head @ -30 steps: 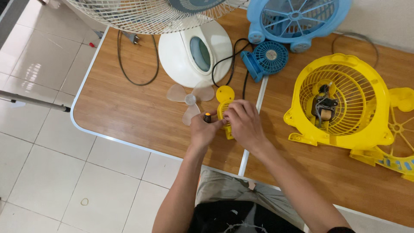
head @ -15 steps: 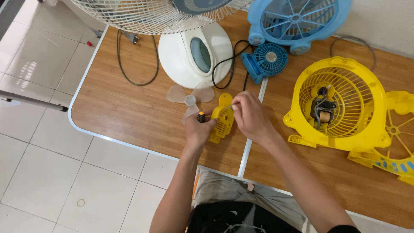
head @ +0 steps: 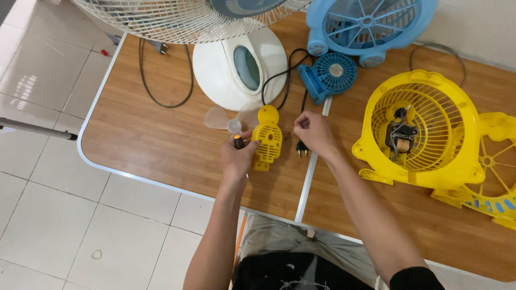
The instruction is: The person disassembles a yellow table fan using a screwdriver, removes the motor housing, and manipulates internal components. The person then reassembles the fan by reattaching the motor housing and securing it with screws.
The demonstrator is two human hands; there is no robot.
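Head view: the left hand [head: 238,156] is curled tight around a small yellow slotted plastic fan housing [head: 267,138] lying on the brown wooden table [head: 161,145]. The right hand [head: 314,131] hovers just beside it, fingertips pinched together above a black plug [head: 302,150].

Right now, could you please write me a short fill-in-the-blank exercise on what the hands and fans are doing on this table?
1. The left hand holds a small fan part coloured ____.
2. The right hand hovers beside a black ____ with two pins.
3. The small fan behind the right hand is ____.

Missing words: yellow; plug; blue
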